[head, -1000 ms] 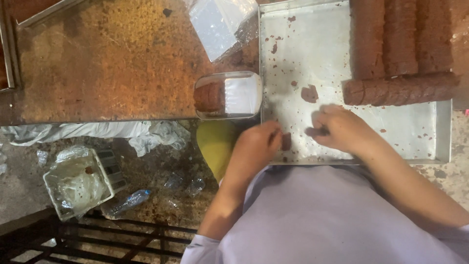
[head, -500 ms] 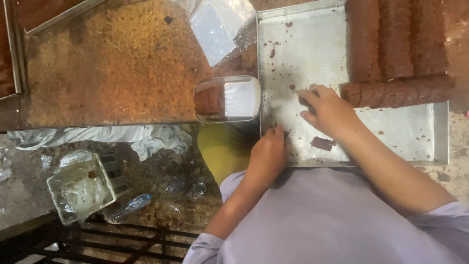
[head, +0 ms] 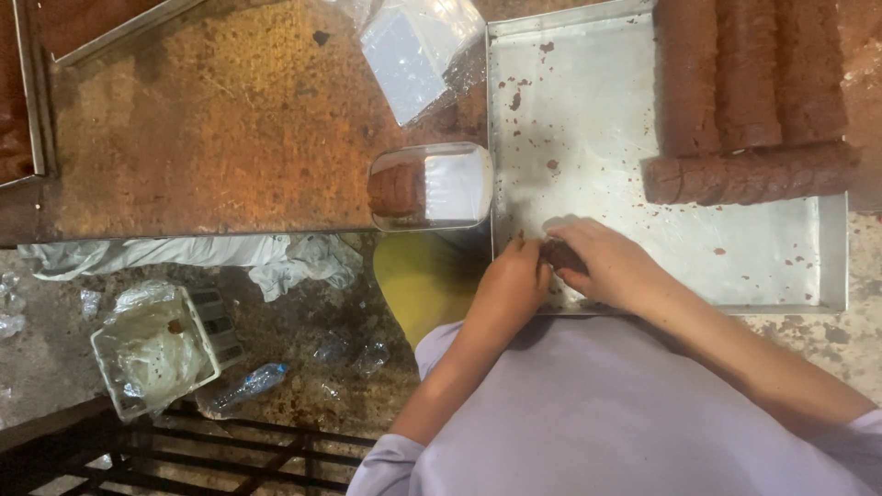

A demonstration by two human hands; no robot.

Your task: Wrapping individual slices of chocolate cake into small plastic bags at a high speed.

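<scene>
The left hand (head: 510, 285) and right hand (head: 611, 266) are pinching a brown piece (head: 559, 254) over the tray (head: 643, 303), fingers curled tight; squeezing gently should be keeping it whole.

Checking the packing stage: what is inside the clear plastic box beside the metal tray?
The clear plastic box holds brown slices stacked at its left end; the right part looks pale, with glare hiding any contents there. Both hands, left hand and right hand, are over the metal tray, not in it.
</scene>
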